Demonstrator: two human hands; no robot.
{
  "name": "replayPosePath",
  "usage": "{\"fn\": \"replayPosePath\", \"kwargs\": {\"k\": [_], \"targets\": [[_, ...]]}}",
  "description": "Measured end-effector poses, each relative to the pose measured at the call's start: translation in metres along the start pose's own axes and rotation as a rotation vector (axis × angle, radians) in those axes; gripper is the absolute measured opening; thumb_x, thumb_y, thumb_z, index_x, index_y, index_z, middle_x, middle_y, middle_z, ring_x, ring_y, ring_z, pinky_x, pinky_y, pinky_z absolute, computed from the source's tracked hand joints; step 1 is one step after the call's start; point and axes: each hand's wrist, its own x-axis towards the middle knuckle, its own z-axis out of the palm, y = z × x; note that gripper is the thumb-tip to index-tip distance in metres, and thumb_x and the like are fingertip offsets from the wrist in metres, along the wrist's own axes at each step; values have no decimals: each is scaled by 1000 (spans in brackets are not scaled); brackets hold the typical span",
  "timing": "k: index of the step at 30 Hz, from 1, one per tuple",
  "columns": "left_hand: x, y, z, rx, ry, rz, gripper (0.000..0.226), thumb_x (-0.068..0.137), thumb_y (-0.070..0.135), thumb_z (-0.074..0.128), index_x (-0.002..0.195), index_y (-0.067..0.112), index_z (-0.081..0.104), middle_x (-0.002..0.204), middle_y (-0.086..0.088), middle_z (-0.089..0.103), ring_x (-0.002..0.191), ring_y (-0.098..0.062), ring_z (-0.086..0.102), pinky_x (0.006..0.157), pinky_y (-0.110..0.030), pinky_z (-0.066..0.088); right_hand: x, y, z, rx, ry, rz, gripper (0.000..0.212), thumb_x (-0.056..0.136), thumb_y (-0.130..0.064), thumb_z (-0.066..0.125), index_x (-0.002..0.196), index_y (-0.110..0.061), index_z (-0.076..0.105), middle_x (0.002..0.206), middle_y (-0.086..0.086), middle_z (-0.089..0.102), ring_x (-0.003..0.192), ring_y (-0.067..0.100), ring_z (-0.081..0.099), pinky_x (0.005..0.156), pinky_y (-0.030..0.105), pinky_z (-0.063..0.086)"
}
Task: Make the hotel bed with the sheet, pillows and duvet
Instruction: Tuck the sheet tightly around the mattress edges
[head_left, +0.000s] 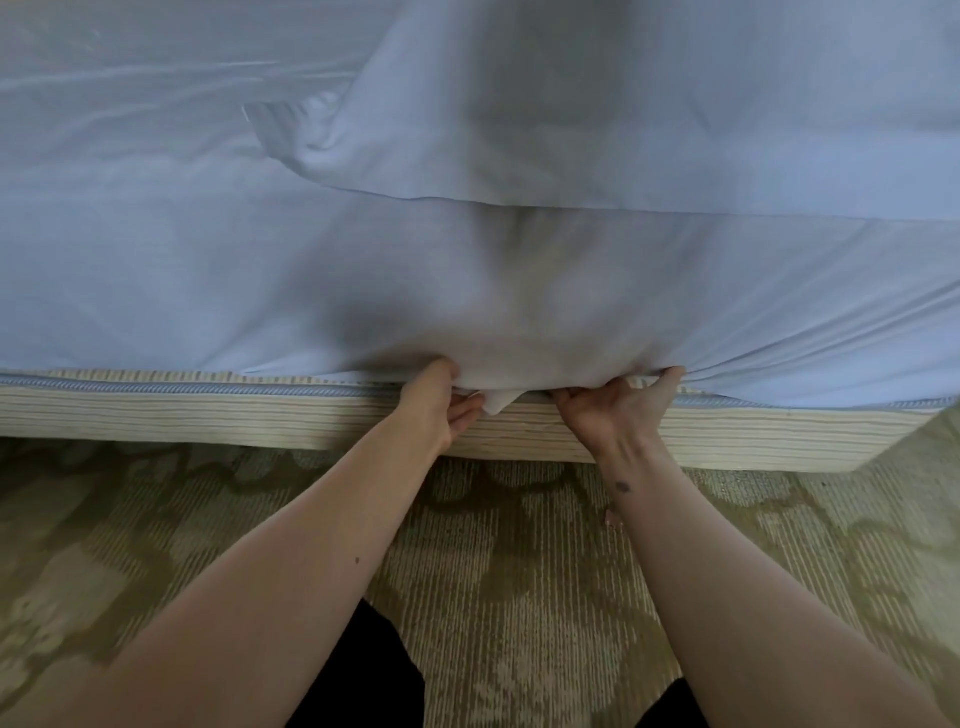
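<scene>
Two bare hands work the hanging edge of a pale blue-white cotton bed sheet (322, 291) at the side of a hotel bed, above a beige patterned carpet (519, 571). Farthest left, the sheet lies flat down the mattress side, its hem resting just above the cream striped fabric bed base (208, 415). The left hand (441, 405) pinches a loose fold of that hem, thumb over the cloth and fingers curled under, where a small tail of fabric pokes out. Beside it, the right hand (618, 410) clamps a gathered bunch of sheet, thumb pressed against the taut cloth, creases fanning away to the right. Higher up, a second layer of pale fabric (623, 156) lies across the mattress top, its lower edge just above the hands; whether it is the duvet cannot be told. Tucking appears to be the step in hand, and doing it well likely means drawing the slack down evenly, flattening the bunch, then sliding it palm-down between mattress and base. No containers are visible, and no pillows show.
</scene>
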Motion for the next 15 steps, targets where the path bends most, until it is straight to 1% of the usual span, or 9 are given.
{"fn": "replayPosePath", "kwargs": {"k": [2, 4, 6, 7, 8, 10, 13, 14, 15], "targets": [[3, 2, -1, 57, -10, 8, 29, 97, 19, 47, 122, 4, 48, 90, -14, 60, 74, -21, 64, 71, -33, 54, 2, 1, 0, 31, 16, 4, 81, 83, -79, 32, 135, -19, 51, 127, 13, 61, 113, 36, 59, 81, 50, 55], [6, 4, -1, 122, 2, 36, 25, 99, 18, 45, 119, 4, 50, 89, -14, 63, 70, -19, 65, 60, -31, 57, 2, 0, 0, 41, 22, 1, 83, 83, -81, 30, 136, -20, 51, 128, 13, 61, 115, 36, 59, 90, 52, 52], [8, 6, -2, 162, 2, 67, 21, 99, 14, 44, 116, 3, 52, 93, -14, 67, 69, -18, 66, 53, -27, 58, 2, -1, 1, 39, 23, 0, 84, 83, -81, 28, 135, -20, 52, 126, 13, 62, 114, 35, 60, 87, 49, 54], [9, 8, -3, 181, -4, 75, 21, 99, 13, 44, 116, 3, 53, 94, -14, 68, 72, -18, 67, 56, -27, 58, 2, -1, 1, 42, 24, 0, 83, 83, -81, 27, 135, -20, 51, 125, 13, 62, 113, 35, 60, 83, 48, 56], [9, 9, -4, 200, -12, 79, 22, 100, 12, 43, 117, 2, 53, 97, -13, 68, 77, -18, 67, 62, -28, 58, 1, -1, 2, 47, 24, 0, 83, 83, -81, 28, 135, -20, 51, 125, 12, 62, 112, 34, 60, 80, 47, 56], [7, 10, -4, 194, -25, 72, 26, 100, 12, 41, 122, 3, 51, 112, -13, 65, 92, -20, 65, 79, -31, 54, 0, -2, 3, 53, 16, 3, 84, 83, -81, 29, 136, -20, 51, 125, 13, 62, 113, 35, 60, 82, 49, 56], [5, 6, 0, -12, -80, 40, 32, 100, 9, 37, 129, 3, 47, 125, -13, 57, 117, -26, 57, 96, -36, 45, 1, -3, 3, 46, 4, 10, 83, 83, -81, 29, 136, -21, 51, 125, 13, 62, 114, 35, 59, 83, 49, 55], [5, 4, 3, -122, -107, 38, 33, 100, 9, 35, 131, 3, 47, 127, -14, 56, 119, -28, 55, 97, -37, 44, 1, -3, 2, 41, -4, 13, 83, 82, -81, 30, 136, -21, 50, 126, 13, 61, 115, 36, 59, 84, 50, 55], [5, 2, 5, -236, -134, 38, 34, 100, 10, 34, 131, 4, 47, 129, -14, 55, 116, -29, 55, 95, -39, 45, 1, -3, 2, 36, -13, 17, 84, 82, -81, 30, 137, -21, 49, 128, 13, 61, 116, 37, 58, 88, 51, 53]]}}
